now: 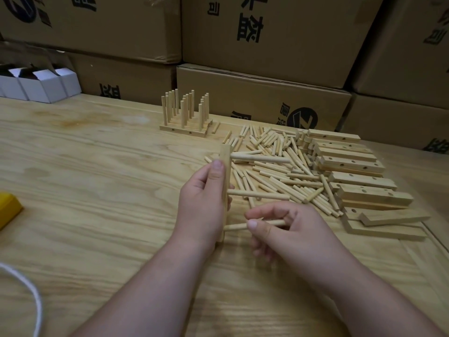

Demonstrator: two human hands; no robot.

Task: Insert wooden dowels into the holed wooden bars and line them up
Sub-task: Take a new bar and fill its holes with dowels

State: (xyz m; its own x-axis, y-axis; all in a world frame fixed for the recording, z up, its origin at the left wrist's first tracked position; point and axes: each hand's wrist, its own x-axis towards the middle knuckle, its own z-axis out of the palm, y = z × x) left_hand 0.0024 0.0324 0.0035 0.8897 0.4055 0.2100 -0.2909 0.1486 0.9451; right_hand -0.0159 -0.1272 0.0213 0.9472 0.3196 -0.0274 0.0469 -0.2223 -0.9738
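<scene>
Head view: a person's left hand [202, 203] grips a holed wooden bar [225, 190] stood on end on the wooden table [97, 181], thumb along its near face, while the right hand [284, 229] pinches the third dowel [243, 226] between thumb and forefinger and meets the bar's lowest hole; two dowels, the top dowel [261, 158] and the middle dowel [258, 194], already jut sideways from the bar above the right hand. Seating this one well looks to call for keeping it square to the bar and parallel to the pair above, the left hand bracing against the push so the bar does not tip. Beyond the right hand lies the pile of loose dowels [279, 166], with the stack of unfilled bars [352, 166] further right; well beyond the left hand stands the row of finished bars [185, 117], dowels upright, where this one would probably join the line
</scene>
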